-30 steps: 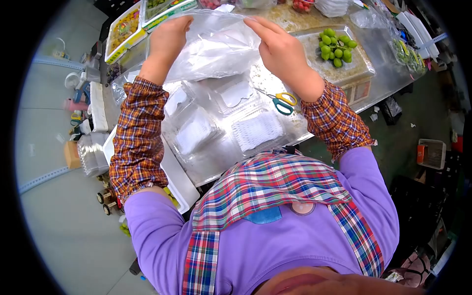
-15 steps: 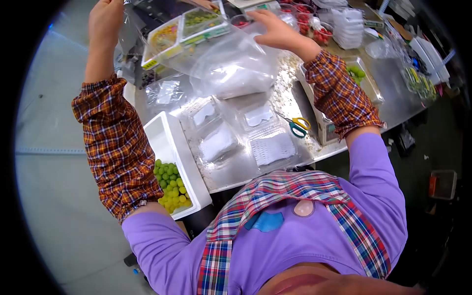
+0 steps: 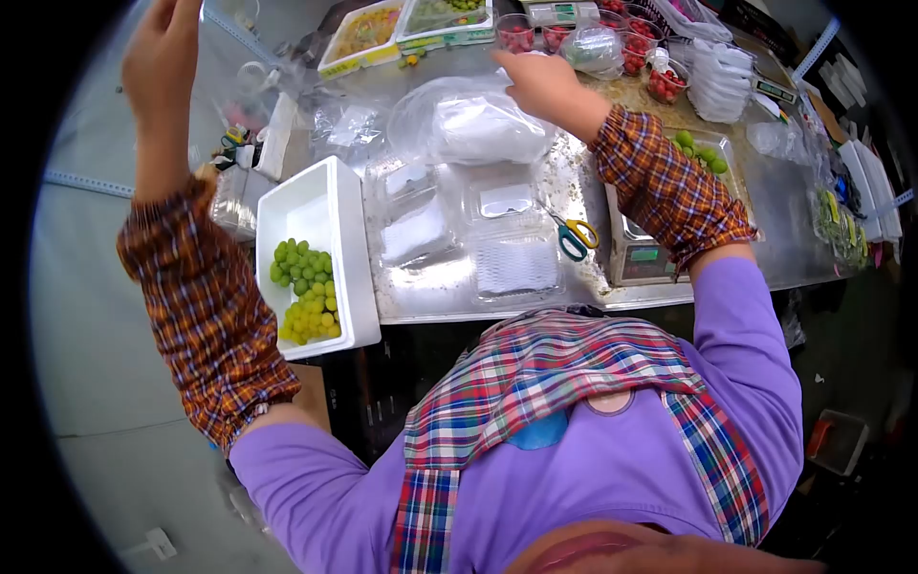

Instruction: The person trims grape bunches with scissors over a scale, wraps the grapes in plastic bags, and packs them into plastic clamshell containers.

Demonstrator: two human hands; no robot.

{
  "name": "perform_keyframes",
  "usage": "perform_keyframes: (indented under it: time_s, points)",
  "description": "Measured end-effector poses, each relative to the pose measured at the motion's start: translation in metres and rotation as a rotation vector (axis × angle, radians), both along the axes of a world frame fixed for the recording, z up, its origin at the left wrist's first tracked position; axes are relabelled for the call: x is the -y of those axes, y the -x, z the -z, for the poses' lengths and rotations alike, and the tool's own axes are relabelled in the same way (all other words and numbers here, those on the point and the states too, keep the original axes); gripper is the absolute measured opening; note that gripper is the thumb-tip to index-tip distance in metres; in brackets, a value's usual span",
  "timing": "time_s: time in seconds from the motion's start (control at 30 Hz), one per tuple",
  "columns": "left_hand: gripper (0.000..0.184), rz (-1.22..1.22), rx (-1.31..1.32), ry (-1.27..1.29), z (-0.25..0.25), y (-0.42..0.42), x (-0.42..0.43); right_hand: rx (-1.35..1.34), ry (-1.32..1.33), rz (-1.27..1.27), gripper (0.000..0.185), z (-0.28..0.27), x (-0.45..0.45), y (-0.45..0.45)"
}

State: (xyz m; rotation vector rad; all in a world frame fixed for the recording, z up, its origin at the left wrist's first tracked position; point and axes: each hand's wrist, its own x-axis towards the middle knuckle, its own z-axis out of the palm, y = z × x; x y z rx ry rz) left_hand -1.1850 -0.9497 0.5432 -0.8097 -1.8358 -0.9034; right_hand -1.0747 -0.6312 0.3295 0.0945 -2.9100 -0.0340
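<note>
I have left hand (image 3: 161,72) raised, right hand (image 3: 553,88) near clear bag (image 3: 467,122) on bench (image 3: 421,298); cannot tell if either hand's fingers are open or closed

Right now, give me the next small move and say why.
I would probably lower the left hand to the left edge of the clear plastic: it lies bunched on the metal table, the right hand is at its far right side, and the left is raised well away.
</note>
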Motion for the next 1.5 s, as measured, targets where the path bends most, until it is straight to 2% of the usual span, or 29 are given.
perform_keyframes:
  time_s: [0.07, 0.13, 0.23, 0.33, 0.43, 0.47, 0.53, 0.57, 0.63, 0.67, 0.7, 0.77, 0.8, 0.83, 0.9, 0.93, 0.97, 1.03, 1.07, 1.1, 1.13, 1.17, 1.23, 1.3, 1.33, 1.43, 1.5]
  points:
    - [0.026, -0.119, -0.041, 0.077, 0.024, -0.033, 0.024, -0.023, 0.041, 0.001, 0.034, 0.002, -0.009, -0.01]
    - [0.032, -0.18, -0.038, 0.147, 0.049, -0.07, 0.034, -0.1, 0.169, -0.027, 0.022, -0.006, -0.004, -0.034]
    - [0.024, -0.167, 0.062, 0.237, 0.082, -0.096, 0.048, -0.087, 0.243, 0.013, 0.021, -0.017, -0.001, -0.047]
    - [0.017, -0.104, 0.288, 0.225, 0.098, -0.108, 0.054, -0.332, 0.364, -0.098, 0.021, -0.011, -0.001, -0.049]
    - [0.02, 0.097, 0.449, -0.017, 0.092, -0.1, 0.053, -0.387, 0.539, -0.2, 0.025, -0.021, 0.01, -0.05]
    - [0.021, 0.121, 0.556, -0.075, 0.081, -0.101, 0.057, -0.315, 0.646, -0.224, 0.034, -0.021, 0.014, -0.052]
    - [0.023, 0.171, 0.765, -0.204, 0.054, -0.109, 0.068, -0.048, 0.825, -0.255, 0.039, -0.015, 0.032, -0.061]
    - [0.023, 0.182, 0.733, -0.271, 0.044, -0.112, 0.066, 0.092, 0.915, -0.268, 0.041, -0.01, 0.04, -0.065]
    - [0.025, 0.207, 0.662, -0.407, 0.031, -0.123, 0.064, 0.506, 1.343, -0.241, 0.058, 0.01, 0.056, -0.071]
    - [0.025, 0.272, 0.671, -0.449, 0.031, -0.126, 0.07, 0.622, 1.426, -0.274, 0.073, 0.025, 0.06, -0.072]
    - [0.025, 0.203, 0.687, -0.559, 0.029, -0.133, 0.065, 0.769, 1.488, -0.238, 0.083, 0.035, 0.067, -0.074]
    - [0.025, 0.067, 0.704, -0.771, 0.017, -0.152, 0.041, 1.024, 1.712, -0.245, 0.09, 0.066, 0.086, -0.081]
    - [0.022, 0.073, 0.716, -0.881, 0.014, -0.154, 0.035, 1.145, 1.851, -0.258, 0.093, 0.087, 0.098, -0.084]
    - [0.022, 0.34, 0.822, -0.805, 0.016, -0.148, 0.05, 1.269, 1.988, -0.271, 0.097, 0.102, 0.111, -0.087]
    - [0.025, 0.859, 1.017, -0.618, 0.028, -0.132, 0.097, 1.516, 2.229, -0.352, 0.094, 0.106, 0.139, -0.098]
    - [0.026, 0.816, 1.043, -0.723, 0.033, -0.138, 0.099, 1.62, 2.31, -0.37, 0.087, 0.096, 0.146, -0.108]
    - [0.025, 0.64, 0.97, -0.793, 0.039, -0.147, 0.098, 1.731, 2.387, -0.391, 0.081, 0.087, 0.152, -0.115]
    - [0.025, 0.289, 0.815, -0.912, 0.054, -0.16, 0.098, 1.817, 2.661, -0.465, 0.067, 0.106, 0.153, -0.111]
    - [0.025, 0.288, 0.831, -0.889, 0.062, -0.167, 0.107, 1.857, 2.796, -0.5, 0.061, 0.116, 0.148, -0.112]
    - [0.025, 0.29, 0.846, -0.87, 0.071, -0.171, 0.121, 1.528, 2.659, -0.274, 0.046, 0.085, 0.135, -0.118]
    - [0.025, 0.296, 0.861, -0.852, 0.082, -0.172, 0.135, 1.371, 2.596, -0.217, 0.041, 0.075, 0.123, -0.123]
    - [0.024, 0.192, 0.881, -0.787, 0.094, -0.17, 0.15, 1.217, 2.524, -0.165, 0.035, 0.067, 0.111, -0.126]
    - [0.022, -0.01, 0.947, -0.645, 0.116, -0.143, 0.173, 0.626, 2.099, -0.005, 0.022, 0.037, 0.093, -0.125]
    - [0.021, -0.004, 1.076, -0.437, 0.144, -0.137, 0.174, 0.315, 1.806, -0.003, 0.013, 0.023, 0.062, -0.128]
    - [0.02, 0.004, 1.132, -0.333, 0.158, -0.137, 0.17, 0.169, 1.76, -0.021, 0.012, 0.024, 0.049, -0.131]
    - [0.019, -0.023, 1.112, -0.258, 0.197, -0.136, 0.127, 0.009, 1.648, -0.006, 0.012, 0.031, 0.012, -0.144]
    - [0.021, 0.035, 1.119, -0.243, 0.208, -0.132, 0.095, -0.005, 1.702, 0.053, 0.013, 0.028, -0.009, -0.155]
